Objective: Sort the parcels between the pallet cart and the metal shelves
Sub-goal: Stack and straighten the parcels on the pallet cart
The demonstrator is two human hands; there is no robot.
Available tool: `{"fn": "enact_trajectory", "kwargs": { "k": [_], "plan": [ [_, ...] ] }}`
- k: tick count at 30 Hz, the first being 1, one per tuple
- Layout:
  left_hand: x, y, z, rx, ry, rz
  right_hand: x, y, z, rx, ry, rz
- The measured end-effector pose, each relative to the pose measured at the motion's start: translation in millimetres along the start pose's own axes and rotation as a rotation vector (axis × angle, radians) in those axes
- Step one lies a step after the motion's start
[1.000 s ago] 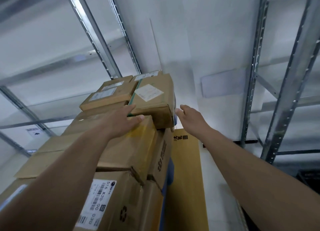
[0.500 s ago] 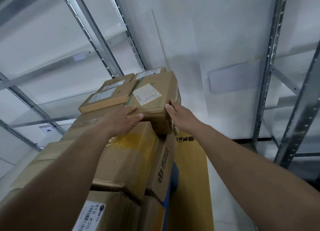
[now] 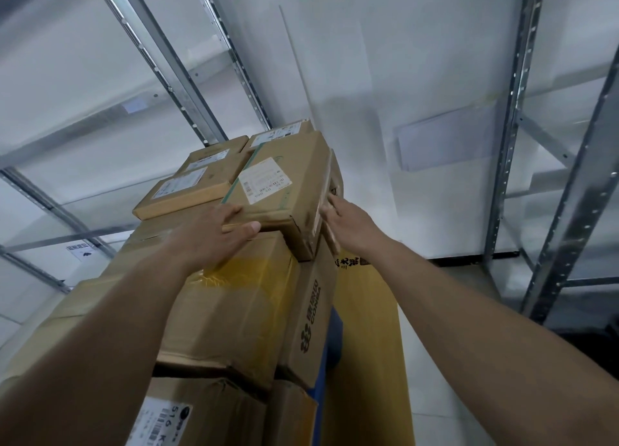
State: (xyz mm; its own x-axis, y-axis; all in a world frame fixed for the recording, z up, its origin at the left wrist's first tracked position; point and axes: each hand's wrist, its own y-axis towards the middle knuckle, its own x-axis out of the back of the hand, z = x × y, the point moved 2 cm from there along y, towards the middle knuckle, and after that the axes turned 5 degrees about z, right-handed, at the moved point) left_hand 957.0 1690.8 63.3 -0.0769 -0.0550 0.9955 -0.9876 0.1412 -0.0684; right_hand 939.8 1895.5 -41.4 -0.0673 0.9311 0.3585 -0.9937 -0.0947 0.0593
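The person is taking the top parcel [image 3: 284, 191] off the stack of boxes [image 3: 234, 305], a pick-up just beginning. The left hand [image 3: 214, 241] is gripping its near edge, thumb under and fingers [image 3: 231, 211] on top; the right hand [image 3: 348, 217] is pressing its right side with fingers fairly straight. Next comes a level lift clear of the neighbouring flat parcels [image 3: 191, 184], then a carry toward the metal shelves [image 3: 569, 211]. The parcel is a flat brown carton with a white label and green tape, overhanging the stack's right corner.
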Motion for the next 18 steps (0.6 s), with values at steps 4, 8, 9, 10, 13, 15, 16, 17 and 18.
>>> {"fn": "enact_trajectory", "kwargs": {
  "k": [4, 8, 9, 10, 13, 15, 16, 17, 18],
  "plan": [
    [1, 1, -1, 0.023, 0.058, -0.034, -1, 6, -36, -0.127, -0.077, 0.049],
    [-1, 4, -1, 0.0, 0.083, -0.06, -17, 10, -49, -0.135, -0.075, 0.185],
    [-1, 5, 0, -0.003, 0.082, -0.063, -20, 11, -50, -0.125, -0.068, 0.2],
    [-1, 6, 1, -0.003, 0.084, -0.065, -22, 12, -51, -0.114, -0.058, 0.206],
    [-2, 9, 6, -0.003, 0.07, -0.088, -23, 18, -51, -0.098, -0.042, 0.227],
    [-2, 10, 8, -0.006, 0.046, -0.108, -24, 23, -51, -0.102, -0.038, 0.238],
    [-3, 10, 8, -0.007, 0.047, -0.114, -25, 25, -51, -0.105, -0.032, 0.241],
    [-3, 11, 8, -0.007, 0.05, -0.118, -26, 27, -51, -0.11, -0.025, 0.244],
    [-3, 11, 8, -0.006, 0.053, -0.122, -27, 29, -51, -0.113, -0.02, 0.246]
  ]
}}
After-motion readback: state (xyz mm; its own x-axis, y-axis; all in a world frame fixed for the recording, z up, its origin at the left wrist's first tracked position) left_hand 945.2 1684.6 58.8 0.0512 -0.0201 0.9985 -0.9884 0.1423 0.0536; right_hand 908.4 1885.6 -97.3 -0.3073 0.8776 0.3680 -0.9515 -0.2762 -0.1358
